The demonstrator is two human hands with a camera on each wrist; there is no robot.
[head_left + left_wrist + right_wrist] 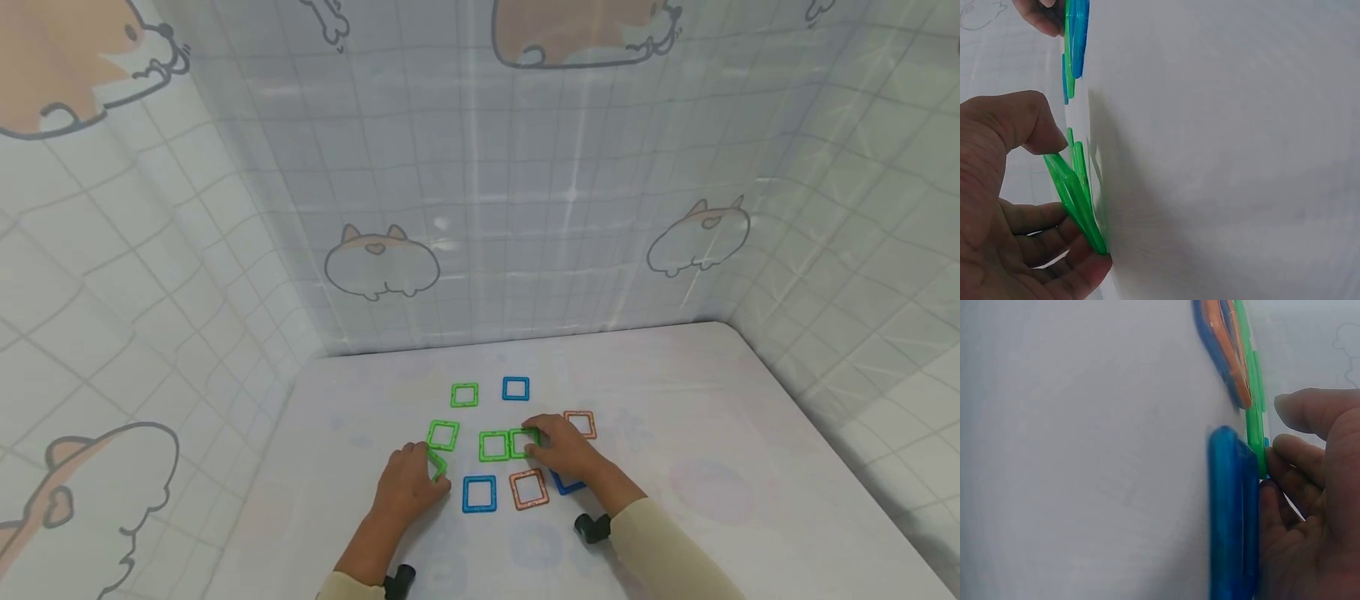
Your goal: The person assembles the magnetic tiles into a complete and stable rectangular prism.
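Observation:
My left hand (406,487) grips a green square tile (437,463) between thumb and fingers. The left wrist view shows this held tile (1077,203) tilted up off the table, its lower edge by a fingertip. My right hand (566,450) is over the right side of another green square tile (513,446), which lies side by side with a green tile (482,446). In the right wrist view, the thumb stands slightly apart from the green tile (1255,440), while the fingers are at its edge. Part of a blue tile (567,485) shows under the right forearm.
On the white table (337,433) lie a green tile (443,422), a far green tile (464,385), a far blue tile (516,379), a near blue tile (479,509), an orange tile (529,505) and another orange tile (579,413). A patterned curtain (525,167) stands behind.

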